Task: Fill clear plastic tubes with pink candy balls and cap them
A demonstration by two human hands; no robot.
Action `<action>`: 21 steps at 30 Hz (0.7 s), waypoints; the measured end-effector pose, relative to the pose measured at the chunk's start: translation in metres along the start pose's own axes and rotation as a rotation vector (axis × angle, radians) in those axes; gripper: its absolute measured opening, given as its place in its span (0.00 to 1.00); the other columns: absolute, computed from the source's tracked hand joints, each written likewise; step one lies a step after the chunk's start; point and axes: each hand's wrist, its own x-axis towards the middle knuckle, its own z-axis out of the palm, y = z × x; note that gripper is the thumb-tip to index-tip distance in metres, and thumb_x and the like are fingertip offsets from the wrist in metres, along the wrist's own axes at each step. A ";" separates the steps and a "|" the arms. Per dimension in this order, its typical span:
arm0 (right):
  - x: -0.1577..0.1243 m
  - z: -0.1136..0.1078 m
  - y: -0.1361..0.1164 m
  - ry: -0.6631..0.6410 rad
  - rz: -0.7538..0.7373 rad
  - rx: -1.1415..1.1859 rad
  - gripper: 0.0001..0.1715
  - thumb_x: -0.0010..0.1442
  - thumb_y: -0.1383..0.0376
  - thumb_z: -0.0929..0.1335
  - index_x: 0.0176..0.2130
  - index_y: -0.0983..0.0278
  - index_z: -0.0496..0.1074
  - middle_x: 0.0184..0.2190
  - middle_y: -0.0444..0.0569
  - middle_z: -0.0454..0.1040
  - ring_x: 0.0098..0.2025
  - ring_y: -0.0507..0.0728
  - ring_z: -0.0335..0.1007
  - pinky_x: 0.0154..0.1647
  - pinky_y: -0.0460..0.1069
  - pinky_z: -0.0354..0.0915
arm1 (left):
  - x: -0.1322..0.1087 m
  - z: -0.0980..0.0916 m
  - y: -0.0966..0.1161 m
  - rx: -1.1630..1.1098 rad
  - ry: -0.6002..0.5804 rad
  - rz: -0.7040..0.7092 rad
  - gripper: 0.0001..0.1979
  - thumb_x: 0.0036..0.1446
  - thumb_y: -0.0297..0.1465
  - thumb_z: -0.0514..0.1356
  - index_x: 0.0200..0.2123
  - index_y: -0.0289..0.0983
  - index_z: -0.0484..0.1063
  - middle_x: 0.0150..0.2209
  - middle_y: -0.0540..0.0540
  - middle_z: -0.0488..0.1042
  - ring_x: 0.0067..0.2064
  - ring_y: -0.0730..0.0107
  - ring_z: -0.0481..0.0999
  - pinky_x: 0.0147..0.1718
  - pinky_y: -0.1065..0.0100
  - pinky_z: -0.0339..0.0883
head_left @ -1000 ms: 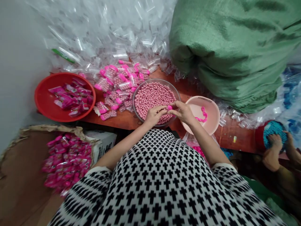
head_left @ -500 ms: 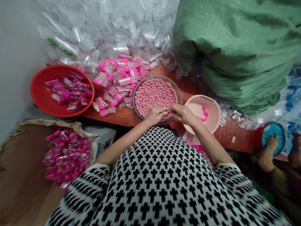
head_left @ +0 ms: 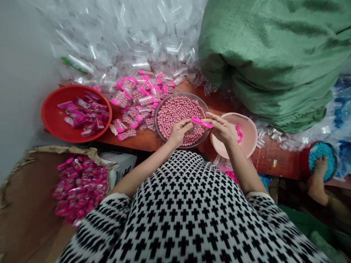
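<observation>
My left hand is closed in a pinch at the left end of a bright pink plastic piece. My right hand grips its other end, the forefinger stretched out above it. The piece looks like two joined oblong caps. Whether a clear container is also between my fingers is too small to tell. Both hands are over the front right of a clear bowl full of pink beads. Beside my right wrist stands a pale pink basket with more pink pieces inside.
Bead-filled containers with pink caps lie left of the bowl, before many clear empty ones. A red basin and a carton hold pink packets. A green sack bulges at right; a co-worker's hand reaches into blue beads.
My hands have drawn slightly apart and up, showing more of the pink piece. One of the co-worker's hands has left the view. The view has shifted slightly.
</observation>
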 end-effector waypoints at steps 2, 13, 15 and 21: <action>-0.005 -0.001 0.007 0.010 0.037 0.117 0.30 0.43 0.58 0.78 0.47 0.55 0.76 0.44 0.46 0.78 0.41 0.55 0.75 0.42 0.51 0.72 | 0.001 -0.001 0.000 0.048 0.011 0.044 0.23 0.45 0.44 0.69 0.41 0.34 0.78 0.37 0.44 0.80 0.35 0.68 0.78 0.40 0.64 0.73; 0.001 0.033 0.019 -0.180 0.494 0.446 0.17 0.48 0.58 0.73 0.37 0.64 0.74 0.36 0.49 0.78 0.43 0.57 0.72 0.44 0.57 0.73 | 0.001 -0.020 -0.007 0.732 -0.094 0.440 0.13 0.58 0.39 0.61 0.40 0.39 0.80 0.45 0.43 0.76 0.53 0.61 0.73 0.55 0.57 0.67; 0.003 0.040 0.023 -0.094 0.506 0.530 0.10 0.48 0.62 0.72 0.32 0.65 0.72 0.29 0.46 0.76 0.39 0.55 0.73 0.46 0.56 0.73 | 0.000 -0.020 -0.006 0.743 -0.093 0.442 0.12 0.58 0.38 0.60 0.40 0.39 0.80 0.44 0.43 0.76 0.52 0.61 0.73 0.54 0.57 0.68; 0.013 0.060 0.035 0.144 0.415 0.459 0.11 0.51 0.59 0.70 0.29 0.64 0.69 0.23 0.41 0.71 0.29 0.50 0.70 0.38 0.49 0.75 | 0.005 -0.018 0.001 0.788 -0.091 0.427 0.13 0.60 0.38 0.58 0.39 0.38 0.79 0.41 0.43 0.78 0.50 0.62 0.73 0.54 0.58 0.67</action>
